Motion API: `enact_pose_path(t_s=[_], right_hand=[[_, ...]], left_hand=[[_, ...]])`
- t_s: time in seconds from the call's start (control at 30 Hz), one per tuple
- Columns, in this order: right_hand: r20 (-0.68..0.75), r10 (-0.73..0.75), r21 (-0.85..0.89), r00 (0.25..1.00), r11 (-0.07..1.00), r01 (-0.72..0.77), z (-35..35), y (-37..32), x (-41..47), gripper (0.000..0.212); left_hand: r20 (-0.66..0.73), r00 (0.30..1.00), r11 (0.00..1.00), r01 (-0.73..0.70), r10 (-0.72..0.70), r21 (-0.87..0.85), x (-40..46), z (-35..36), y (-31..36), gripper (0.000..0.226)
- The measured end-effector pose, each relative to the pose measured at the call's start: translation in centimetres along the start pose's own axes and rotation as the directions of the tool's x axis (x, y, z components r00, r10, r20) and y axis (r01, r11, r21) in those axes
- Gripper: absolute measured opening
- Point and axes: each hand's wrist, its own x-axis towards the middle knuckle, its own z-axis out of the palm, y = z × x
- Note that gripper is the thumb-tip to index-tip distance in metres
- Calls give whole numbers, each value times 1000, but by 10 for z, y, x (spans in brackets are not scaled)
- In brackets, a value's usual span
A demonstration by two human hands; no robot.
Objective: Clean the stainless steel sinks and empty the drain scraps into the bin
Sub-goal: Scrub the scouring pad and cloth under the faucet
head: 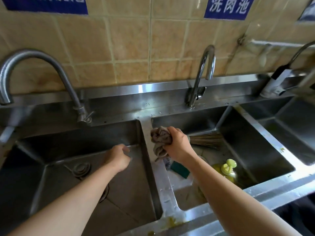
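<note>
A row of stainless steel sinks runs along a wall of beige square tiles [129, 40], seen from above over two bare forearms. Two blue signs with white Chinese characters [227, 6] hang on the tiles. A steel back ledge carries three curved faucets: a large grey gooseneck faucet [34, 60] over the left stainless steel basin [133, 184], a slimmer chrome gooseneck faucet [202, 72] over the middle stainless steel basin [265, 150], and a third at the far right edge, only partly in view.

A narrow wet steel divider strip [162, 181] separates the left and middle basins, with yellowish scraps at its near end on the front rim. The left basin holds only a round metal drain strainer [81, 168] on its floor, leaving wide open space around it. The middle basin is crowded: a brown bristle brush [206, 139] lies against the back wall, a dark green scouring sponge [180, 170] lies near the divider, and a pale green plastic plug [228, 166] stands among yellow residue.

The left hand [119, 156] reaches into the left basin, fingers loosely curled, holding nothing; whether it touches the basin wall cannot be told. The right hand [177, 142] is clenched tightly around a wadded grey-brown cloth [161, 140], held above the divider strip with a tail hanging down.
</note>
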Motion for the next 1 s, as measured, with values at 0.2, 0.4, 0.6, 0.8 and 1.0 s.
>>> enact_pose_path(t_s=[0.2, 0.4, 0.6, 0.8, 1.0], right_hand=[[-53, 4, 20, 999, 1000, -3, -75, 62, 2, 34], [-90, 15, 36, 996, 999, -11, -139, 132, 3, 38], [-141, 108, 53, 984, 993, -101, -167, 193, 15, 39], [-97, 191, 33, 977, 981, -189, -174, 239, 29, 39], [-59, 322, -61, 945, 944, -326, -165, 272, 46, 45]], left_hand=[[-22, 1000, 999, -7, 6, -48, -22, 52, 67, 15], [-23, 1000, 996, -18, 16, -86, -41, 111, 138, 20], [25, 999, 999, -19, 20, -37, -37, 155, 181, 20], [96, 995, 1000, -28, 28, -1, -10, 186, 196, 25], [192, 981, 1000, -4, 7, -16, 29, 219, 202, 24]])
